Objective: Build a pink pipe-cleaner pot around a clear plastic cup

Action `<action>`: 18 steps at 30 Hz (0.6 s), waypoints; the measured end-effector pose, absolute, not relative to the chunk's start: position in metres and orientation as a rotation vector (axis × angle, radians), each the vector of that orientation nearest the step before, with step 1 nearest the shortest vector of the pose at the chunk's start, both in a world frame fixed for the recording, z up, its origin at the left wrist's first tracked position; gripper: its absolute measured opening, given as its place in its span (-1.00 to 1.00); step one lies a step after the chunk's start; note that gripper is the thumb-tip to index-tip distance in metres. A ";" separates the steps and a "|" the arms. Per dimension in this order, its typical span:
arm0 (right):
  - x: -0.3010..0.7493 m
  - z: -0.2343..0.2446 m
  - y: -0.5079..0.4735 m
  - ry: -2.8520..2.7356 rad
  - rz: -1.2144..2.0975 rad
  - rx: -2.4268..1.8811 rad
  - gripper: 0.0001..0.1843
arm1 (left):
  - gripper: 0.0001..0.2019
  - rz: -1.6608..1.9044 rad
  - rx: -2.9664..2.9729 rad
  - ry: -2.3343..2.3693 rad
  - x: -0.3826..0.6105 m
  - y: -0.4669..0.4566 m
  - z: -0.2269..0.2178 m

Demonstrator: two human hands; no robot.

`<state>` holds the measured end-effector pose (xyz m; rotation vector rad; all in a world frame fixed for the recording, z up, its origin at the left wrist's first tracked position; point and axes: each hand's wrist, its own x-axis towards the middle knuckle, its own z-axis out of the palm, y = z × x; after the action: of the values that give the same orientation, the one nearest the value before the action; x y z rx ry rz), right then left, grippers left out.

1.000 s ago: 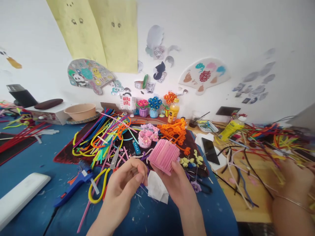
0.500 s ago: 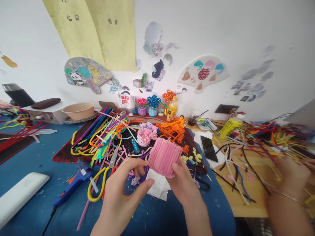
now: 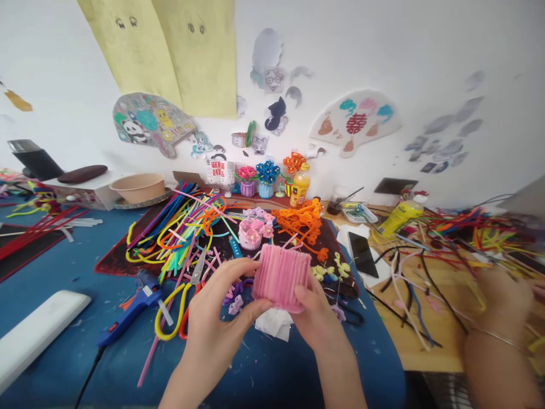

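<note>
Both hands hold a small pink pot [image 3: 281, 278] covered in upright rows of fuzzy pipe cleaner, tilted above the desk. My right hand [image 3: 321, 318] grips its right side, thumb across the front. My left hand [image 3: 221, 307] has its thumb at the pot's lower left edge and its fingers at the upper left. Behind the pot stands a finished pink pot with flowers [image 3: 251, 232]. Left of my left hand lie scissors [image 3: 172, 312] with yellow and red handles, and a blue glue gun [image 3: 131, 309].
A heap of coloured pipe cleaners [image 3: 183, 227] and orange twisted pieces [image 3: 300, 221] lie behind the hands. A phone [image 3: 361, 254] rests at the right. Another person's hand [image 3: 502, 295] works over the wooden table [image 3: 426, 355]. Bottles and flower pots line the wall.
My left hand has closed in, its thumb moving up onto the pot's lower edge. The pot has turned more upright and shifted slightly left and down.
</note>
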<state>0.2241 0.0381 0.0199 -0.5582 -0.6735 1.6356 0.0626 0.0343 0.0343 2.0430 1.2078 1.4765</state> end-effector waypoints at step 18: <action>0.219 0.005 0.042 -0.650 1.428 -0.620 -0.25 | -0.82 1.590 2.151 1.199 0.067 0.025 0.035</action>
<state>0.2186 0.0424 0.0050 -0.6199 -0.6502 1.4276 0.0674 0.0248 0.0347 2.1508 1.1985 1.5903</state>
